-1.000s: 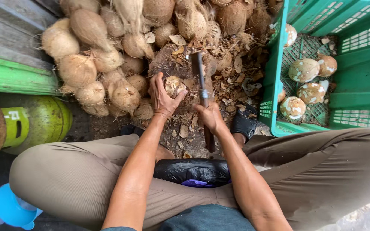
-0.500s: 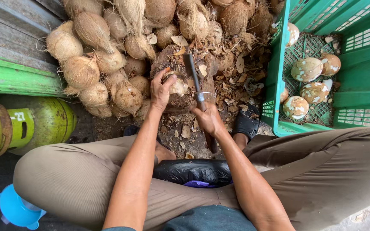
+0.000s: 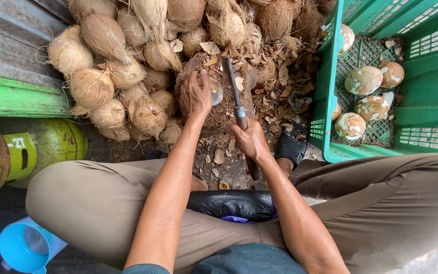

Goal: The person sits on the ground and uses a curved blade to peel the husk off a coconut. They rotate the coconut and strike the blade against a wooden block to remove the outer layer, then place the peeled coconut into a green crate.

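Tan, fibrous brown is shown by the husked coconuts [image 3: 105, 35]; bright green by the crate [image 3: 422, 109]; white-and-brown mottling by the peeled coconuts [image 3: 363, 80].

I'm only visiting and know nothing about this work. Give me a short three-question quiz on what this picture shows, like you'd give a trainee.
1. True or false: the right hand holds a long-bladed knife.
2. Multiple choice: where do the pale peeled coconuts lie? A) in the green crate; B) in the blue scoop; C) on the person's lap.
3. Fill in: the left hand rests on a coconut on top of a worn ____ block.

Key
1. True.
2. A.
3. Chopping; it looks like a wooden stump, with the heap of husked brown coconuts beside it and husk chips strewn around.
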